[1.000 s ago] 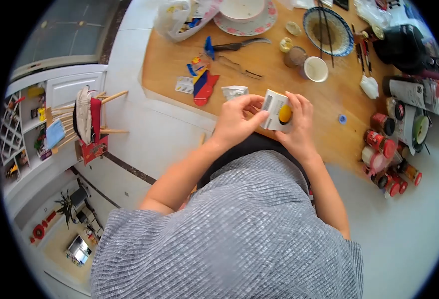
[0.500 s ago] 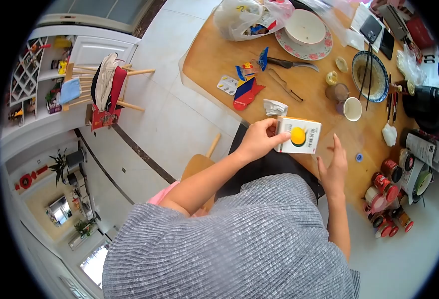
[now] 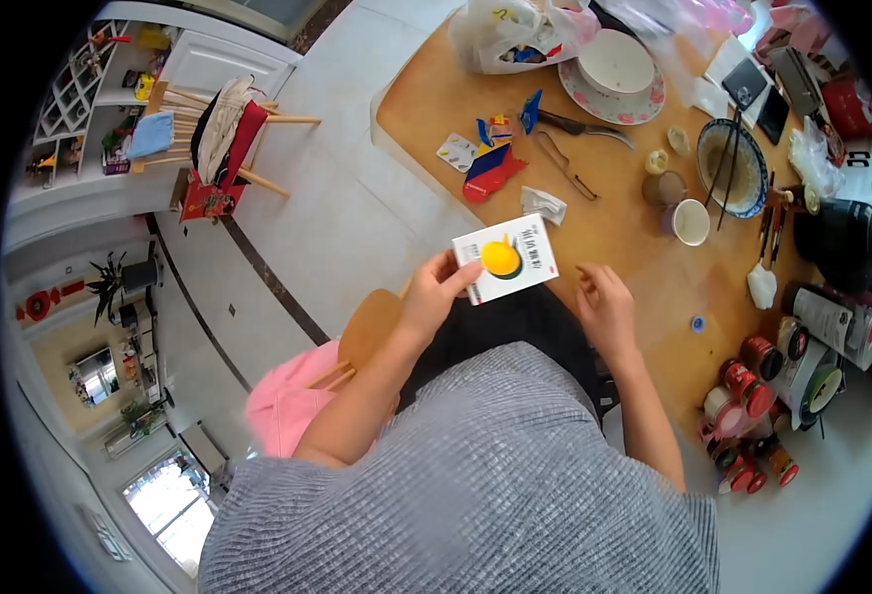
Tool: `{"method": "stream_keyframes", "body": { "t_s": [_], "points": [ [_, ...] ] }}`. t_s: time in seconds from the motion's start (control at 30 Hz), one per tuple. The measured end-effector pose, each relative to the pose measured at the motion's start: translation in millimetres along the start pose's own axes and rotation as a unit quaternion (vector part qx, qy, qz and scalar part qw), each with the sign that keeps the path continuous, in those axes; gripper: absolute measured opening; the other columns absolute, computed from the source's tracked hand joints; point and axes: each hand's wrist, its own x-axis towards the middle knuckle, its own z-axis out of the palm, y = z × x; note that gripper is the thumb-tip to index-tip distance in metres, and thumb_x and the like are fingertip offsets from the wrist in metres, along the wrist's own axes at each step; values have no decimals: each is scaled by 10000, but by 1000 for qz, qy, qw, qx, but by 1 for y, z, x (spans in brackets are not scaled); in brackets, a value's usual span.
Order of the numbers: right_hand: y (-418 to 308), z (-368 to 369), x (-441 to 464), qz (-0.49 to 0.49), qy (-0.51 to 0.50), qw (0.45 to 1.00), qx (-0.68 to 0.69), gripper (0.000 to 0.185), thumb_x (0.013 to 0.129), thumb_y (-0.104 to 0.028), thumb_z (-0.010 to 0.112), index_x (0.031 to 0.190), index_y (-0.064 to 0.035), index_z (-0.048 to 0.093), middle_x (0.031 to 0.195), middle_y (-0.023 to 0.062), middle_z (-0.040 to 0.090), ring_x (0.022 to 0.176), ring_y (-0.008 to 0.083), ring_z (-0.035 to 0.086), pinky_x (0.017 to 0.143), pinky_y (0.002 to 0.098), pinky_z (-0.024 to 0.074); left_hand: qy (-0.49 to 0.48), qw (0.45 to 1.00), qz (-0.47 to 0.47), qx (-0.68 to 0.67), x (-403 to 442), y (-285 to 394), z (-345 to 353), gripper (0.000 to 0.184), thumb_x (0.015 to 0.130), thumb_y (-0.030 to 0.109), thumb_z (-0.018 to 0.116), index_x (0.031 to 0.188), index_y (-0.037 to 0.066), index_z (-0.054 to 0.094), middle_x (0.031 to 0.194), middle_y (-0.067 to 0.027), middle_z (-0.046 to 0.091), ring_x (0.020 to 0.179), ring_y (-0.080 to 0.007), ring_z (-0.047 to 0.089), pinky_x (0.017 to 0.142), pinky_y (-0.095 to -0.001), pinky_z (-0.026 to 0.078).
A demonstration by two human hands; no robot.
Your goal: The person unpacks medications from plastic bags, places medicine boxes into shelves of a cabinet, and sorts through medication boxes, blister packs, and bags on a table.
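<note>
While the person's left hand point(image 3: 438, 297) is clamped on a white box point(image 3: 506, 259), thumb on its front, the right hand point(image 3: 609, 312) sits apart at 4 o'clock of it, fingers curled; can't tell from here if thumb and fingertips meet. Box is by the near edge of the wooden table point(image 3: 416, 109), over the lap. Clock centred on box, 12 pointing away from the body.

Table: crumpled silver wrapper point(image 3: 543, 205) just beside at 1; red packet point(image 3: 495, 176) and plastic bag point(image 3: 515, 45) at 12, bag farther; knife point(image 3: 575, 126) and white bowl point(image 3: 616, 61) at 1, bowl on a flowered plate point(image 3: 644, 111). Blue-rimmed bowl point(image 3: 745, 183) at 2, chopsticks point(image 3: 726, 168) across it. Paper cup point(image 3: 690, 223) between 2 and 3. Jars point(image 3: 756, 388) crowded at 4, some red-lidded.

Room: pale tile floor point(image 3: 347, 188) with dark strips. Wooden chair point(image 3: 294, 120) at 10, clothes point(image 3: 223, 134) draped over; white cabinet door point(image 3: 223, 74) behind. Stool point(image 3: 372, 332) at 8, pink cloth point(image 3: 292, 396) beside it. Plant point(image 3: 109, 287) at 9, bright window point(image 3: 174, 505) at 8, far off.
</note>
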Motion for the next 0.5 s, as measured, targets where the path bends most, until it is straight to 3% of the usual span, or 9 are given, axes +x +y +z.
{"method": "stream_keyframes", "body": {
  "t_s": [0.2,0.4,0.5],
  "points": [
    [-39,4,59,-63,22,995,-71,364,714,-33,641,1071,-48,572,916,143,553,813,329,576,687,405,475,80,996,18,19,15,19,-51,346,859,273,619,1078,7,586,971,-54,636,855,-107,597,735,-242,458],
    [-42,54,163,-50,84,981,-167,533,684,-49,659,1193,-96,509,990,140,538,868,317,576,694,407,484,105,994,-30,13,129,34,-109,364,845,349,623,1045,49,574,915,-16,620,794,-92,569,703,-236,438],
    [-48,80,217,-24,98,960,-261,535,682,-69,658,1195,-122,517,984,128,540,908,288,583,692,388,482,51,994,-63,77,201,39,-141,400,847,380,616,1090,69,552,924,-14,619,817,-100,568,736,-251,428]
  ]
}}
